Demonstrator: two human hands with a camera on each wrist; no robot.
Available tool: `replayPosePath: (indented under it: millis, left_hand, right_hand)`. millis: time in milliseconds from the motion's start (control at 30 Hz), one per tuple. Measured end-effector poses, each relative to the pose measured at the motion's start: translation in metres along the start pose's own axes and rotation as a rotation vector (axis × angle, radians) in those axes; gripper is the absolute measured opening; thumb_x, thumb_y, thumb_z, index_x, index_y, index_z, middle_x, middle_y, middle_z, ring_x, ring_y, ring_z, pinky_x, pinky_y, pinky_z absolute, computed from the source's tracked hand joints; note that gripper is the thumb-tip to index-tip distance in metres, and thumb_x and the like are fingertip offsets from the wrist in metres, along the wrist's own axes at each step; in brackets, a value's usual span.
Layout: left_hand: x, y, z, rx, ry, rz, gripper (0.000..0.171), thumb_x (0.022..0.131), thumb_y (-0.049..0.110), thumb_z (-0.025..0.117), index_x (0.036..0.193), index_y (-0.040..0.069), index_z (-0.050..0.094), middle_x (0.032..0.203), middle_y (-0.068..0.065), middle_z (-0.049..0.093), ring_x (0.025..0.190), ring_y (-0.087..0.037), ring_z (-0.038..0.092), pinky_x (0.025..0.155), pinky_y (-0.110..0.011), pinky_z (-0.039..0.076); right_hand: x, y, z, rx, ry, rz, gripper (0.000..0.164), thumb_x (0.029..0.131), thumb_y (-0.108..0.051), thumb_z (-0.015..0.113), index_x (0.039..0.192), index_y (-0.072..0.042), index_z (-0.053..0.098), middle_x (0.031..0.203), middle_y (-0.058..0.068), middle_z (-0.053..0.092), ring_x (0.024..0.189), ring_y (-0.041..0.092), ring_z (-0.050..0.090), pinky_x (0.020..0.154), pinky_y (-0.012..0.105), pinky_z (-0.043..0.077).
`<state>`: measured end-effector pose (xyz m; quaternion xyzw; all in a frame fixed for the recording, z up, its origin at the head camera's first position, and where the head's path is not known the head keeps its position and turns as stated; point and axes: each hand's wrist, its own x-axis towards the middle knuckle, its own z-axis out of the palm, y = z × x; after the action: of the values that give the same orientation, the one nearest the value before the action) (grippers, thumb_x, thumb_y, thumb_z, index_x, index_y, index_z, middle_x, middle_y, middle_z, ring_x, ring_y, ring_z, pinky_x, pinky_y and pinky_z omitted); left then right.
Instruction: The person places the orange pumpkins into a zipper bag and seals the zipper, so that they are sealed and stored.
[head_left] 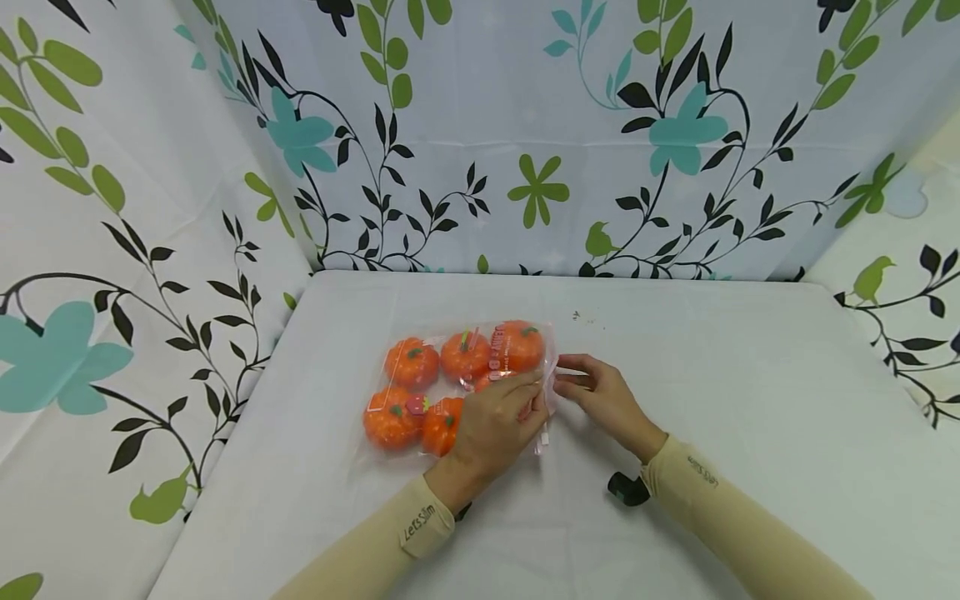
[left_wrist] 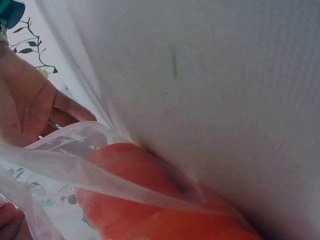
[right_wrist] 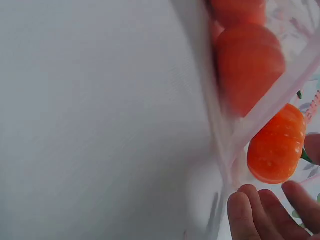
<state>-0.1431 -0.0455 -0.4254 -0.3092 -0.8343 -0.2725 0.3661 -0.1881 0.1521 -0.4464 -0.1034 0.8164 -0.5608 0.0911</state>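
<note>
A clear zip bag with pink print (head_left: 450, 385) lies flat on the table, its mouth to the right. Several orange toy pumpkins (head_left: 412, 364) with green stems are inside it. My left hand (head_left: 491, 429) lies over the bag's lower right part and pinches the plastic by the mouth, covering part of a pumpkin. At the mouth's right edge is my right hand (head_left: 611, 408), fingers reaching toward the plastic. The right wrist view shows its fingertips (right_wrist: 240, 212) beside the bag's opening and a pumpkin (right_wrist: 277, 145). In the left wrist view the bag's edge (left_wrist: 75, 132) stands raised.
The white-covered table (head_left: 712, 358) stretches around the bag. A patterned curtain (head_left: 480, 133) hangs behind it and along both sides. A black wrist-worn device (head_left: 628, 489) sits under my right wrist.
</note>
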Motion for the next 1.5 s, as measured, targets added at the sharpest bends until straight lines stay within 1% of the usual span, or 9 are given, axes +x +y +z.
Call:
replayPosePath:
  millis: [133, 233, 300, 533, 767, 867, 1167, 1400, 1500]
  left_hand:
    - [0.000, -0.001, -0.001, 0.016, -0.014, -0.011, 0.015, 0.082, 0.008, 0.076, 0.096, 0.002, 0.080, 0.103, -0.008, 0.077, 0.093, -0.018, 0.075, 0.080, -0.024, 0.057]
    - [0.001, -0.001, -0.001, 0.030, -0.022, -0.001, 0.016, 0.082, 0.008, 0.077, 0.097, 0.002, 0.080, 0.104, -0.007, 0.077, 0.093, -0.017, 0.074, 0.079, -0.024, 0.057]
    - [0.003, -0.001, 0.000, 0.034, -0.033, 0.010, 0.016, 0.083, 0.008, 0.077, 0.097, 0.002, 0.080, 0.104, -0.007, 0.077, 0.094, -0.017, 0.074, 0.080, -0.024, 0.057]
    - [0.006, -0.001, 0.000, 0.008, -0.072, 0.032, 0.016, 0.085, 0.005, 0.073, 0.099, 0.001, 0.080, 0.105, -0.007, 0.076, 0.097, -0.017, 0.074, 0.085, -0.024, 0.056]
    - [0.005, -0.003, 0.001, -0.006, -0.073, 0.039, 0.016, 0.086, 0.005, 0.072, 0.100, 0.002, 0.079, 0.106, -0.006, 0.076, 0.099, -0.017, 0.073, 0.088, -0.024, 0.055]
    - [0.004, -0.003, 0.001, -0.009, -0.066, 0.035, 0.016, 0.085, 0.004, 0.072, 0.099, 0.002, 0.079, 0.106, -0.006, 0.076, 0.099, -0.017, 0.073, 0.088, -0.024, 0.055]
    - [0.005, -0.003, 0.003, 0.008, -0.016, 0.044, 0.018, 0.083, 0.008, 0.076, 0.098, 0.001, 0.080, 0.103, -0.007, 0.077, 0.095, -0.017, 0.074, 0.086, -0.024, 0.055]
    - [0.006, 0.001, 0.003, 0.072, -0.052, 0.038, 0.019, 0.081, 0.015, 0.080, 0.096, 0.003, 0.081, 0.102, -0.007, 0.077, 0.095, -0.016, 0.074, 0.082, -0.024, 0.056]
    - [0.006, 0.004, 0.004, 0.095, -0.083, 0.037, 0.024, 0.082, 0.021, 0.083, 0.098, 0.004, 0.081, 0.102, -0.007, 0.077, 0.097, -0.018, 0.074, 0.083, -0.026, 0.057]
  right_hand:
    - [-0.004, 0.003, 0.001, -0.204, -0.054, -0.174, 0.053, 0.096, -0.018, 0.070, 0.144, -0.006, 0.053, 0.148, 0.013, 0.051, 0.128, 0.032, 0.057, 0.100, 0.049, 0.051]
    - [-0.004, 0.000, 0.003, -0.372, -0.110, -0.321, 0.053, 0.099, -0.016, 0.065, 0.149, -0.007, 0.049, 0.160, 0.011, 0.035, 0.143, 0.031, 0.039, 0.110, 0.052, 0.040]
    - [-0.003, -0.002, 0.005, -0.483, -0.153, -0.374, 0.051, 0.102, -0.017, 0.059, 0.150, -0.006, 0.048, 0.163, 0.011, 0.028, 0.149, 0.029, 0.029, 0.115, 0.051, 0.033]
    - [-0.004, -0.010, 0.007, -0.628, -0.237, -0.458, 0.053, 0.107, -0.020, 0.041, 0.155, 0.002, 0.033, 0.164, 0.015, 0.025, 0.153, 0.031, 0.017, 0.121, 0.047, 0.020]
    - [-0.002, -0.016, 0.008, -0.791, -0.232, -0.534, 0.057, 0.106, -0.023, 0.041, 0.154, 0.005, 0.031, 0.164, 0.017, 0.024, 0.153, 0.033, 0.015, 0.123, 0.044, 0.014]
    - [-0.001, -0.016, 0.008, -0.786, -0.231, -0.530, 0.057, 0.106, -0.023, 0.041, 0.155, 0.004, 0.031, 0.164, 0.017, 0.026, 0.152, 0.031, 0.018, 0.122, 0.044, 0.017]
    - [-0.011, -0.007, -0.005, -0.514, -0.169, -0.415, 0.053, 0.109, -0.026, 0.041, 0.159, -0.012, 0.032, 0.166, 0.004, 0.024, 0.151, 0.022, 0.024, 0.119, 0.046, 0.026]
    - [-0.022, -0.005, -0.021, -0.458, 0.018, -0.396, 0.051, 0.107, -0.027, 0.050, 0.155, -0.014, 0.041, 0.161, -0.002, 0.036, 0.147, 0.020, 0.034, 0.117, 0.048, 0.031]
    - [-0.026, -0.008, -0.025, -0.433, 0.119, -0.403, 0.051, 0.105, -0.029, 0.054, 0.155, -0.018, 0.044, 0.157, -0.001, 0.043, 0.142, 0.022, 0.043, 0.112, 0.048, 0.039]
